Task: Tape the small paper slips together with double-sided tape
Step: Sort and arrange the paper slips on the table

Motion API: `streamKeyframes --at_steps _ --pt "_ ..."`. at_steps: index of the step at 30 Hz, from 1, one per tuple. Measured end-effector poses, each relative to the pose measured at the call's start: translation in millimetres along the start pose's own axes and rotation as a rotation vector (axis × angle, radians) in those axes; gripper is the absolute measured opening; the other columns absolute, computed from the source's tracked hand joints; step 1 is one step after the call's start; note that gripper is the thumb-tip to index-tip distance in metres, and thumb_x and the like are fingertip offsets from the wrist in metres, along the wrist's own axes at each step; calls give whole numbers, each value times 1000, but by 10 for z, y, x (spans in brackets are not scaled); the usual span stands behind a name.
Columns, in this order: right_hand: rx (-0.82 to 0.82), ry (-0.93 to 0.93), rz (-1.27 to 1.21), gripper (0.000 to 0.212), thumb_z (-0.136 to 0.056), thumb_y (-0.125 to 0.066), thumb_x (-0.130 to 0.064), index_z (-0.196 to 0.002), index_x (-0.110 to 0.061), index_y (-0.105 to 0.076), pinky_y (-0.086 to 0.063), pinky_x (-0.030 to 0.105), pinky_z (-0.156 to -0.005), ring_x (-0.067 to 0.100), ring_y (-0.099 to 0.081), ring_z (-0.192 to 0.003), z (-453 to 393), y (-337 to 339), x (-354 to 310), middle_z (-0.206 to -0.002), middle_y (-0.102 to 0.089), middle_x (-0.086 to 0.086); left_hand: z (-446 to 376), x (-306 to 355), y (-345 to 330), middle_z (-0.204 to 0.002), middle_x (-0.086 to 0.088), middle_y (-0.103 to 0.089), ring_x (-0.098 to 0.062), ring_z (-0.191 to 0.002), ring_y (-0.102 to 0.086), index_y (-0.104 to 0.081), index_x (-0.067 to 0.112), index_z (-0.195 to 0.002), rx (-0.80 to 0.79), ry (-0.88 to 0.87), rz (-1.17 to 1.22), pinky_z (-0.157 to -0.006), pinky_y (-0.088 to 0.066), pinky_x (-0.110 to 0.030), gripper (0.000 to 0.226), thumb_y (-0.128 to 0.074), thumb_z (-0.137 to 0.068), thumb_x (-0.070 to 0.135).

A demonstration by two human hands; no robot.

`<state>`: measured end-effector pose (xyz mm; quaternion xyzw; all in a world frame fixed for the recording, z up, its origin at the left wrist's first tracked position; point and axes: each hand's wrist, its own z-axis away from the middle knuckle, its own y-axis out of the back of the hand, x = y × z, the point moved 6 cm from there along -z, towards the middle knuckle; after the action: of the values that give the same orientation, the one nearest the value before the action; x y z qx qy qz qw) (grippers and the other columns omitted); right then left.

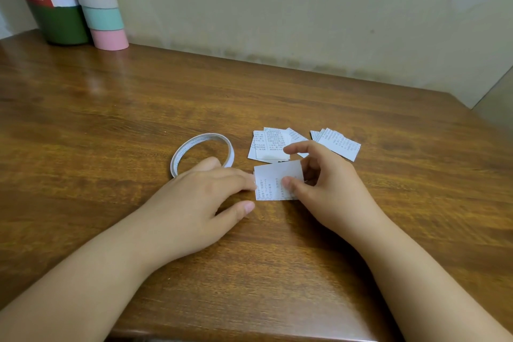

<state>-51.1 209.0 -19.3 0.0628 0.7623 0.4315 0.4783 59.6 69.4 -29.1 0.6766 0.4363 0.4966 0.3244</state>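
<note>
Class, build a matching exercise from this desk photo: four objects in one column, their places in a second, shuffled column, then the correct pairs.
Objects:
1. tape roll
2. pink tube
3. held slip
4. green canister

Places:
A. between both hands
B. far left corner
C. behind the left hand
D. right of the green canister

Pairs: 1-C, 2-D, 3-A, 4-B

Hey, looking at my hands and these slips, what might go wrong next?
1. The slip pinched by the right hand and touched by the left hand may stick crooked.
2. The right hand sits near the loose pile; it might scatter it.
3. The tape roll beside the left hand may get nudged.
</note>
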Motion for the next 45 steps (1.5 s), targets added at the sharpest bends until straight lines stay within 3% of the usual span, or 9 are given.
streamKeyframes --at_steps 10,18,23,30,42,45 --pt "6 11 17 38 -82 -69 -19 -111 -37 -54 -48 25 -73 6 -57 -74 8 -7 -24 -80 -61 -7 -7 -15 -11 -121 28 -56 2 -102 -45 -66 33 -111 2 5 10 -86 -45 -24 52 -31 -82 60" --pt "-15 10 20 37 -83 -69 -19 -110 -39 -53 -40 12 -64 3 -53 -71 6 0 -30 -77 -56 -9 0 -17 -3 -120 27 -57 2 -99 -44 -67 32 -110 6 1 12 -83 -42 -20 50 -33 -83 58" --pt "-15 15 12 37 -83 -69 -18 -110 -38 -53 -38 10 -62 2 -51 -69 11 1 -34 -76 -57 -8 0 -25 -11 -121 28 -57 5 -97 -41 -66 32 -111 -4 0 13 -77 -36 -10 53 -31 -83 60" --pt "-10 6 5 37 -82 -69 -20 -110 -38 -53 -43 17 -68 5 -54 -72 10 -6 -34 -80 -60 -6 -6 -25 -9 -119 27 -57 3 -99 -43 -66 32 -111 3 2 0 -83 -42 -22 53 -31 -83 60" --pt "-1 19 13 36 -82 -70 -19 -110 -36 -54 -40 13 -64 4 -53 -71 5 -1 -36 -78 -60 -6 -5 -1 1 -117 29 -55 2 -98 -43 -65 34 -113 -7 -1 -1 -83 -43 -23 52 -31 -82 60" --pt "-1 24 16 36 -82 -69 -19 -110 -36 -54 -41 14 -66 5 -53 -71 10 1 -38 -78 -60 -6 -5 1 -7 -118 29 -53 4 -98 -39 -63 39 -116 -27 -7 -18 -78 -36 -12 52 -29 -82 61"
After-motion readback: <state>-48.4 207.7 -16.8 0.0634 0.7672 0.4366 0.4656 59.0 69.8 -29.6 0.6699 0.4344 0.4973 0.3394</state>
